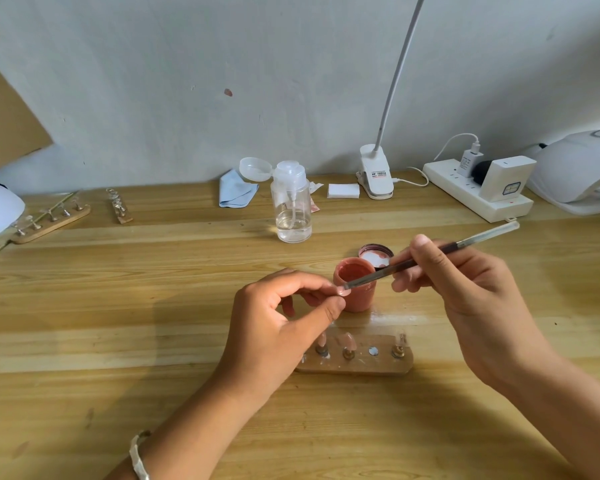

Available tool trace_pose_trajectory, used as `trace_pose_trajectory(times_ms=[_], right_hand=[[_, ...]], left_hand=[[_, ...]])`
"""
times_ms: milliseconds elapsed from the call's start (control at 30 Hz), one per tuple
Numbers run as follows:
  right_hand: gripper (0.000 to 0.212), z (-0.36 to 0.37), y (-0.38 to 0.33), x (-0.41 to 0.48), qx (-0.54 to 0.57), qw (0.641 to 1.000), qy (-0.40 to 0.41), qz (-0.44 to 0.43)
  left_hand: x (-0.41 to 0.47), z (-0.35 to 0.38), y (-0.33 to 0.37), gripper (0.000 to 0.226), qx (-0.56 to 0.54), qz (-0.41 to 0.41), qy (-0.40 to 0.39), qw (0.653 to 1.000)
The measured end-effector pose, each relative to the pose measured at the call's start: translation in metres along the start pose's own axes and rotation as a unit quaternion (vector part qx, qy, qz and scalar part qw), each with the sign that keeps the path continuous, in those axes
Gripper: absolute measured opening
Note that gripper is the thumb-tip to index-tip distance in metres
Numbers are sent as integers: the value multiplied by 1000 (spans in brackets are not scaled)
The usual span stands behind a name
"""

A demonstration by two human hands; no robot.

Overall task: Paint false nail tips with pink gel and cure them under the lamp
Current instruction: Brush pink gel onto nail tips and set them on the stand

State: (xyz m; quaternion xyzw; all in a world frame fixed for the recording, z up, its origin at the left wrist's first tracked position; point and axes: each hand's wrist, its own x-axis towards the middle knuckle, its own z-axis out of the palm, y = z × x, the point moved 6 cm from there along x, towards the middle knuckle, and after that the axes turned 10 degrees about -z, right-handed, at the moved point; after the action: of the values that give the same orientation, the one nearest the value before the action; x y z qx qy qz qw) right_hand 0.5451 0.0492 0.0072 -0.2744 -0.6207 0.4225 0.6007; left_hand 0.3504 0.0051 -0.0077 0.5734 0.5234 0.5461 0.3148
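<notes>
Left hand (278, 327), palm inward, pinches a small pink false nail tip (342, 291) between thumb and forefinger, while right hand (465, 289) grips a slim dark-handled brush (430, 256) pen-style, bristles touching the tip

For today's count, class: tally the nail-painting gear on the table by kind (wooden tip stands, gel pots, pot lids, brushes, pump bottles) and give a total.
Wooden tip stands: 3
Gel pot: 1
Pot lid: 1
Brush: 1
Pump bottle: 1
Total: 7
</notes>
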Motion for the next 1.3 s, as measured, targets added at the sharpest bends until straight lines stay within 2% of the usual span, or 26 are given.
trace_pose_trajectory(times_ms=[167, 400, 633, 800, 1000, 1200, 1300], right_hand=[[32, -10, 2, 3, -10, 998, 56, 21], [30, 0, 0, 0, 18, 1000, 11, 8], [30, -7, 2, 2, 6, 999, 48, 10], [31, 2, 0, -1, 5, 1000, -1, 2], [31, -12, 3, 3, -14, 998, 65, 21], [30, 1, 1, -1, 12, 1000, 3, 6], [31, -6, 4, 1, -1, 999, 35, 18]], left_hand=[[0, 0, -1, 17, -14, -2, -4, 1000], [0, 0, 1, 18, 6, -1, -1, 1000], [0, 1, 0, 16, -5, -3, -7, 1000], [0, 0, -1, 15, 4, -8, -3, 1000], [-1, 0, -1, 17, -6, -10, 3, 1000], [0, 0, -1, 16, 0, -11, 1, 1000], [0, 0, -1, 14, -3, -14, 1, 1000]])
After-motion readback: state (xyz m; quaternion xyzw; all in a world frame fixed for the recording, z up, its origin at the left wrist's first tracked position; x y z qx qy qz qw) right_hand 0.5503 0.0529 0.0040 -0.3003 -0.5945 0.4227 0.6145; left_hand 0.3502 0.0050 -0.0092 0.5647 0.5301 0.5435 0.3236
